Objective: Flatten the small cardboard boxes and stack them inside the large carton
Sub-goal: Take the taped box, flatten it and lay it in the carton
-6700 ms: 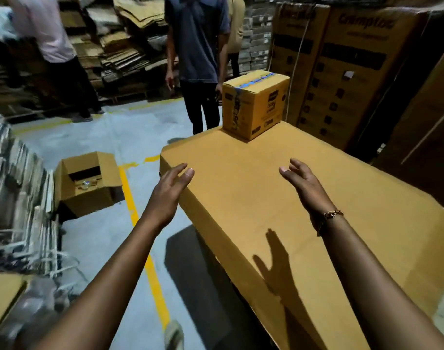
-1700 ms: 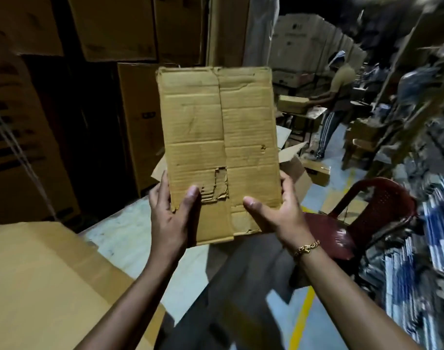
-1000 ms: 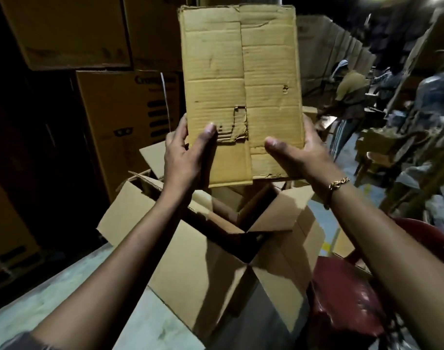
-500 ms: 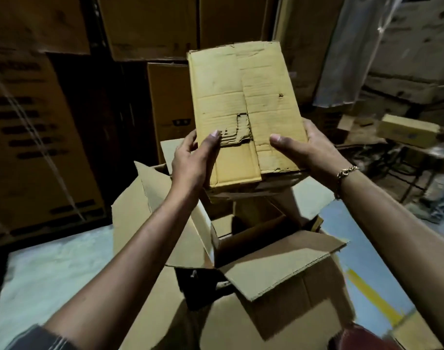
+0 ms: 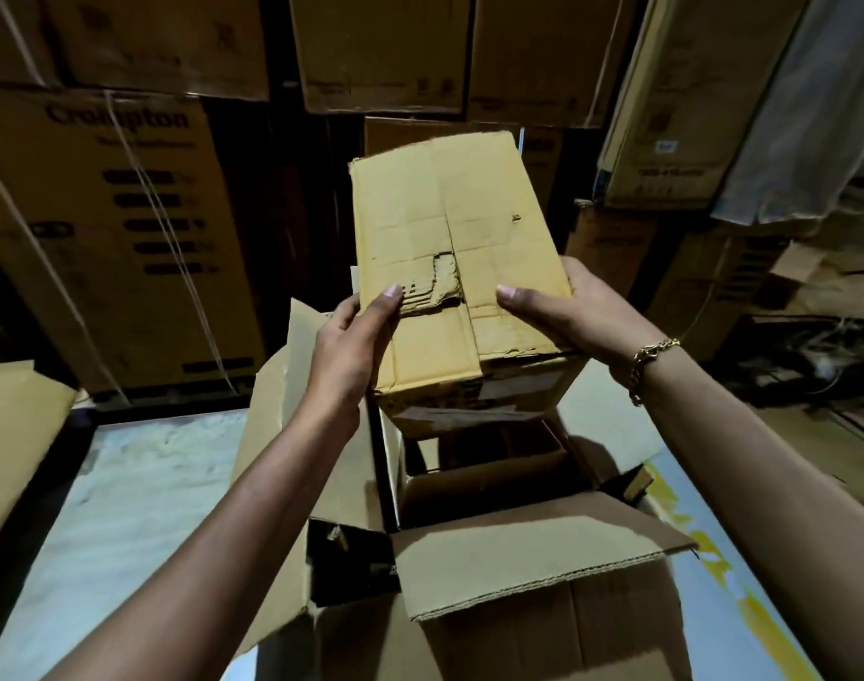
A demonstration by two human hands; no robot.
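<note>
A small worn cardboard box [image 5: 449,228] with a torn patch on its upper face is held at chest height, tilted away from me. My left hand [image 5: 351,346] grips its left side, thumb on the torn face. My right hand [image 5: 562,312], with a bracelet on the wrist, grips the right side, thumb on top. Directly below stands the large open carton [image 5: 528,562] with its flaps spread outward. Inside it I see brown cardboard, partly hidden by the box.
Tall stacked printed cartons [image 5: 125,228] form a wall straight ahead. A big flat cardboard surface [image 5: 12,435] juts in at the left. Pale floor [image 5: 125,508] lies left of the carton, and yellow floor marking [image 5: 744,582] to its right.
I turned from the big cardboard surface toward the open carton. The small box came down from head height, tilted flatter, and now hangs just above the carton's opening.
</note>
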